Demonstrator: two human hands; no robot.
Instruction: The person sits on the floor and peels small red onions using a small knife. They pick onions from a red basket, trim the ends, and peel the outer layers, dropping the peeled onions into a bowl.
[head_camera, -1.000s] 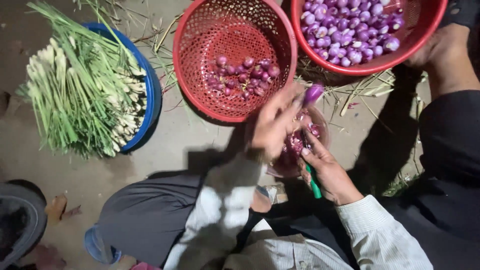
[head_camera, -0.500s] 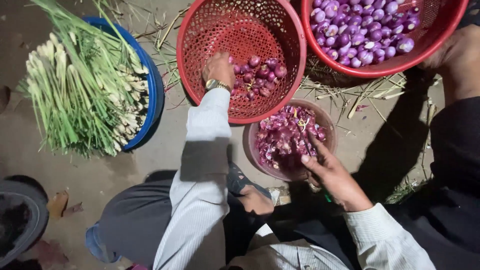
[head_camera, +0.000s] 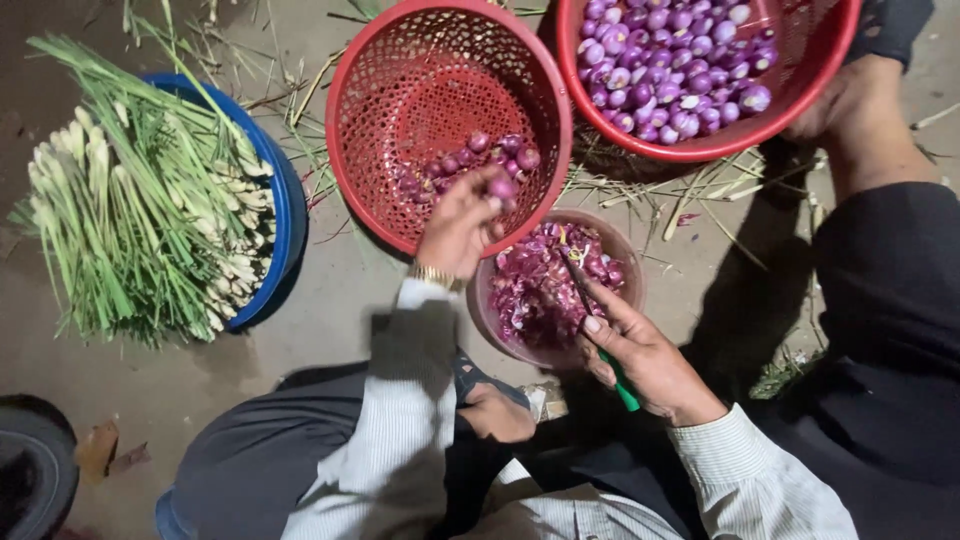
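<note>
The left hand (head_camera: 462, 222) is extended forward from a striped sleeve over the near rim of the red mesh basket (head_camera: 440, 60), with a gold watch at the wrist. Its fingers are curled around one purple shallot (head_camera: 500, 188), held at the fingertips just above the basket rim. The shallot is too rounded and too covered to give a clear long axis.

The right hand (head_camera: 645, 360) rests near and to the right, clenched around the green handle of a knife (head_camera: 598, 325). The knife's long axis runs diagonally: handle near-right, dark blade pointing far-left over the bowl of purple peels (head_camera: 620, 255). The index finger lies along the top of the handle.

Count of containers: two red baskets, one bowl, one blue basin (head_camera: 285, 205).
- The red mesh basket holds a small cluster of shallots, roughly a dozen.
- The second red basket (head_camera: 790, 105), far right, is filled with peeled shallots, too many to count.
- The bowl sits on the floor between the two hands, just near the mesh basket.
- The blue basin, far left, carries a bundle of lemongrass stalks (head_camera: 130, 210), white root ends towards the right.

Another person's bare foot (head_camera: 850, 100) rests beside the second red basket.
</note>
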